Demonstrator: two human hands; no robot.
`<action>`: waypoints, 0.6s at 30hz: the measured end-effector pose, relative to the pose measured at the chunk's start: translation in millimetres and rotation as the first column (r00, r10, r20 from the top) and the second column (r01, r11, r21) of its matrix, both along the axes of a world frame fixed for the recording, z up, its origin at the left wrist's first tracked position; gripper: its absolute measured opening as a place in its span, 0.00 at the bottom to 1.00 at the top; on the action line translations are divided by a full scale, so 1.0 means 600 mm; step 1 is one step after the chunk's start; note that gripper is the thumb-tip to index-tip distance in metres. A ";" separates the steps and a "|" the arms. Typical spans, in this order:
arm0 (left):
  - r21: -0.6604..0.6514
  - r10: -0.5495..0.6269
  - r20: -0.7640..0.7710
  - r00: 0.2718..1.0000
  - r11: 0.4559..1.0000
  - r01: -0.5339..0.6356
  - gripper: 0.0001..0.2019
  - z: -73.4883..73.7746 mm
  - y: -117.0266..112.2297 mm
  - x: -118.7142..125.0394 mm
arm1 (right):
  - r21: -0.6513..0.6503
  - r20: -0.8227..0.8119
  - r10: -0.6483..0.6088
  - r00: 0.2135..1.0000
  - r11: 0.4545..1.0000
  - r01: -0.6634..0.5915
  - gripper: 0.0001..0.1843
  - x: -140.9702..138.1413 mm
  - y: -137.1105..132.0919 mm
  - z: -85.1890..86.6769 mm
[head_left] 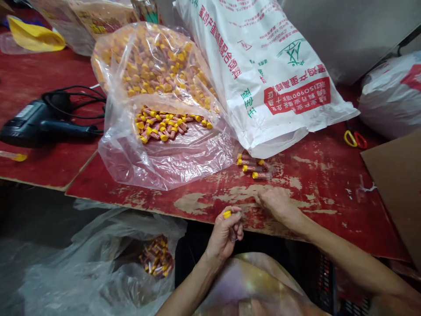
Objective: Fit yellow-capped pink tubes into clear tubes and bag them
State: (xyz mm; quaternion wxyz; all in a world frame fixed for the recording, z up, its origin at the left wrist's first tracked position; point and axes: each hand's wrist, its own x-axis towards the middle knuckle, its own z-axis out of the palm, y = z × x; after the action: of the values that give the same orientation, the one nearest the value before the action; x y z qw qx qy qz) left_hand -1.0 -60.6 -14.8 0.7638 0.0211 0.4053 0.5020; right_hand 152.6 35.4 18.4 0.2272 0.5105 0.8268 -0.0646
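Observation:
My left hand is closed around a small tube with a yellow cap, held upright just off the front edge of the worn red table. My right hand rests on the table edge with its fingers curled, reaching toward the left hand; what its fingertips hold is hidden. A few loose yellow-capped tubes lie on the table just beyond my right hand. A clear plastic bag with several more tubes lies open further left.
A large white printed sack lies behind the loose tubes. A black heat gun with its cord sits at left. Scissors with yellow and red handles and cardboard are at right. Below the table a clear bag holds more tubes.

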 end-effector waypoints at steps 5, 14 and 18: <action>-0.079 0.087 0.077 0.993 0.994 -0.081 0.15 0.009 0.010 0.009 | 0.061 -0.185 -0.048 0.981 0.996 0.060 0.18 0.009 -0.013 -0.019; -0.083 0.159 0.265 0.951 0.986 -0.141 0.13 0.007 0.012 0.001 | 0.444 -0.596 0.211 0.774 0.890 0.099 0.16 0.001 -0.049 -0.032; -0.086 0.157 0.217 0.963 0.986 -0.142 0.14 0.007 0.006 0.000 | 0.538 -0.311 0.082 0.947 0.836 0.105 0.13 0.033 0.021 -0.047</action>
State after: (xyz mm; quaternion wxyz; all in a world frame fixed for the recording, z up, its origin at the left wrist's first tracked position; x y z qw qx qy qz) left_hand -0.8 -57.1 -10.4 0.7646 -0.0925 0.3345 0.5430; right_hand 172.6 47.9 -9.9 -0.0667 0.5416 0.8330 0.0910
